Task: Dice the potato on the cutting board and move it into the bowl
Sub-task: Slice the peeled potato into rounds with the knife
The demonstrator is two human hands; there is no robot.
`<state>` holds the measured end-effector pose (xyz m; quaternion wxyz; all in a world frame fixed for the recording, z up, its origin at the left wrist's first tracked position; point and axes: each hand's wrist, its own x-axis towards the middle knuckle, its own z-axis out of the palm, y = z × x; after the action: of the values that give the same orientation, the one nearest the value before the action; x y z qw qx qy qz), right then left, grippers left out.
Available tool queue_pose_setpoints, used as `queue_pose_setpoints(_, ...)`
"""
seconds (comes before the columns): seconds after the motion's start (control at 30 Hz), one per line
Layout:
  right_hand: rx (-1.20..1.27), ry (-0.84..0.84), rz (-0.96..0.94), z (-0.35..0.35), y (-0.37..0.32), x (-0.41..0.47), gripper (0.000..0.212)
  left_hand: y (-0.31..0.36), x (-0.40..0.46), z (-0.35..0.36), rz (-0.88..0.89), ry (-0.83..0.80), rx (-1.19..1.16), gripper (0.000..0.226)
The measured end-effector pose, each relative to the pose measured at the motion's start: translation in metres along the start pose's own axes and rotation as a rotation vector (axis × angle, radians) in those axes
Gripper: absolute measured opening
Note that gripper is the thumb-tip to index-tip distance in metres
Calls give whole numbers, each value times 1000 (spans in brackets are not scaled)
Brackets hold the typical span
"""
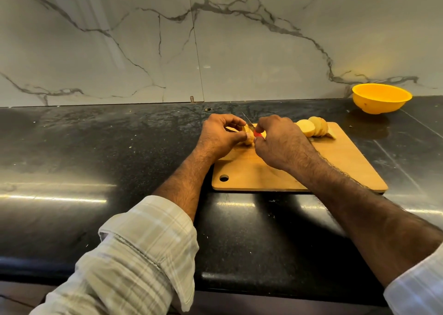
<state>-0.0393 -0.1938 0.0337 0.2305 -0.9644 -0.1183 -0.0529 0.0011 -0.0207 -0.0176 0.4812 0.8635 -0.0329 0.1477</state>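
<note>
1. Behind everything, a white marble wall (215,41) with grey veins, rising from the back edge of the counter.
2. Below it, a glossy black countertop (96,151), speckled, scattered with small crumbs and streaked with light glare.
3. Near the counter's middle, a wooden cutting board (335,168), lying flat, with a round hanging hole at its near left corner.
4. On both forearms, rolled-up plaid sleeves (143,254), reaching in from the bottom edge.
5. At the far right by the wall, a yellow bowl (381,97), standing upright on the counter, well apart from the board; contents not discernible.
6. At the board's far left corner, the left hand (220,134), fingers curled, thumb and fingertips pinching a potato piece (248,137) on the board.
7. Just beside it, the right hand (280,142), fingers curled round the red handle of a knife (249,124), mostly hiding the handle.
8. Between the two hands, the thin blade pointing up and away, set against the held piece; depth of the cut not discernible.
9. At the board's far right edge, a row of potato slices (314,127), leaning one on another, pale cut faces turned left, apart from both hands.
</note>
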Motion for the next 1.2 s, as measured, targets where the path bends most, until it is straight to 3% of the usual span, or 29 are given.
queue_pose_setpoints(0.2,-32,8,-4,9,5,-3,26,-3,1,0,-1,5,0,28)
queue_pose_setpoints(0.9,-331,-206,-106,-4,17,-13,43,-6,1,-3,-48,20,-56,29)
queue_pose_setpoints(1.2,-28,47,-97,9,24,-6,29,-7,0,-4,-40,-6,-86,24)
